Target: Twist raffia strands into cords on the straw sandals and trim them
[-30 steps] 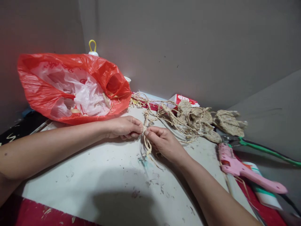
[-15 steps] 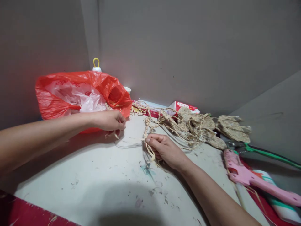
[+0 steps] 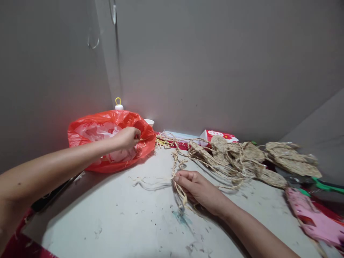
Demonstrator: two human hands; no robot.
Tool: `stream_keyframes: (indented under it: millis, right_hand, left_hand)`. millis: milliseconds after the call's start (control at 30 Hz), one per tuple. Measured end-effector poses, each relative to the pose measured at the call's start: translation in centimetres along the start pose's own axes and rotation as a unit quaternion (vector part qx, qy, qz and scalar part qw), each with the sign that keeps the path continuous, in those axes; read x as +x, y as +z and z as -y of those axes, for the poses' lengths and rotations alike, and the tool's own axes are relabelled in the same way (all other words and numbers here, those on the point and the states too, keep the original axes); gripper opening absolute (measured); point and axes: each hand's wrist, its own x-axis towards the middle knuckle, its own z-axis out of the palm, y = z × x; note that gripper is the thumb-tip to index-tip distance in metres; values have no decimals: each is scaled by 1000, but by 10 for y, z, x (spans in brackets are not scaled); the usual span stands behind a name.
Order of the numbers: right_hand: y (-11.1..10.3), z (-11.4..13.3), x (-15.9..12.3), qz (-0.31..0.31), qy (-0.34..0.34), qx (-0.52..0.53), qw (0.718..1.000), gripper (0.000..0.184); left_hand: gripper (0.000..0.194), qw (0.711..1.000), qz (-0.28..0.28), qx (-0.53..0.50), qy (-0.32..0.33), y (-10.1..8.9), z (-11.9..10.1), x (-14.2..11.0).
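My left hand (image 3: 131,137) is over the right side of an open red plastic bag (image 3: 90,121), which has crumpled clear plastic inside. Its fingers are closed. Thin pale strands show by the fingertips, but I cannot tell whether they are pinched. At mid-table my right hand (image 3: 195,186) is closed on a twisted straw cord (image 3: 175,163), held between thumb and fingers. Loose straw ends hang below the grip, and thin pale fibres stretch left along the table. Beyond that hand lies a heap of coiled straw pieces (image 3: 221,147) with tangled cords.
Pink-handled pliers (image 3: 315,216) and a green-handled tool (image 3: 326,185) lie at the right. A red-and-white packet (image 3: 219,136) and a white cup (image 3: 149,123) stand by the back wall. A white bottle top with a yellow loop (image 3: 118,104) shows behind the bag.
My left hand has gone from above the table, in front of the bag, to over the bag's opening. My right hand keeps its grip on the cord. The camera view has shifted left and up.
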Motion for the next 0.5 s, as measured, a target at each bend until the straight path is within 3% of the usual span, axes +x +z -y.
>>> stream_keyframes:
  millis: [133, 333, 500]
  right_hand:
    - [0, 1, -1, 11, -5, 7, 1000, 38]
    - [-1, 2, -1, 19, -2, 4, 1000, 34]
    - [-3, 1, 0, 22, -7, 0, 1000, 32]
  left_hand:
    - [15, 997, 2, 81, -3, 20, -6, 19]
    - [20, 998, 11, 54, -29, 44, -9, 55]
    - [16, 1000, -5, 15, -9, 37, -1, 57]
